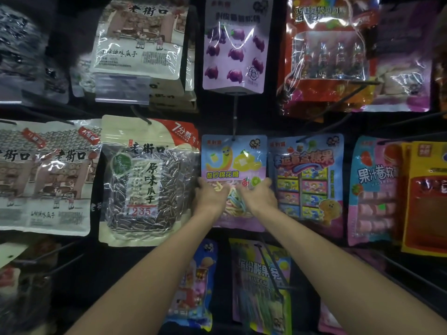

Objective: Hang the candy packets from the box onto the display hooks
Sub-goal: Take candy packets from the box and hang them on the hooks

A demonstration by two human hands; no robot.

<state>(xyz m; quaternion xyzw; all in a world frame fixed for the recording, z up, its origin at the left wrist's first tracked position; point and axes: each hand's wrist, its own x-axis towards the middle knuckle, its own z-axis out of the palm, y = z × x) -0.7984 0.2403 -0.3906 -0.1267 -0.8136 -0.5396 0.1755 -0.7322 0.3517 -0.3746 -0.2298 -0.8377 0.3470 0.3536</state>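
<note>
A light-blue and pink candy packet [232, 158] with pastel twisted marshmallow sticks hangs from a metal display hook [234, 117] in the middle row. My left hand [210, 195] lies against the packet's lower left part, fingers spread and nearly straight. My right hand [260, 194] lies against its lower right part, thumb raised toward the packet's right edge. Both hands touch the packet's front over the clear window. The box is not in view.
Sunflower-seed bags [145, 180] hang to the left. A blue candy packet [307, 180] hangs just right, pink [373, 189] and yellow [425, 197] packs beyond. A purple grape-gummy packet [235, 44] hangs above. More packets [261, 286] and bare hooks [411, 269] sit below.
</note>
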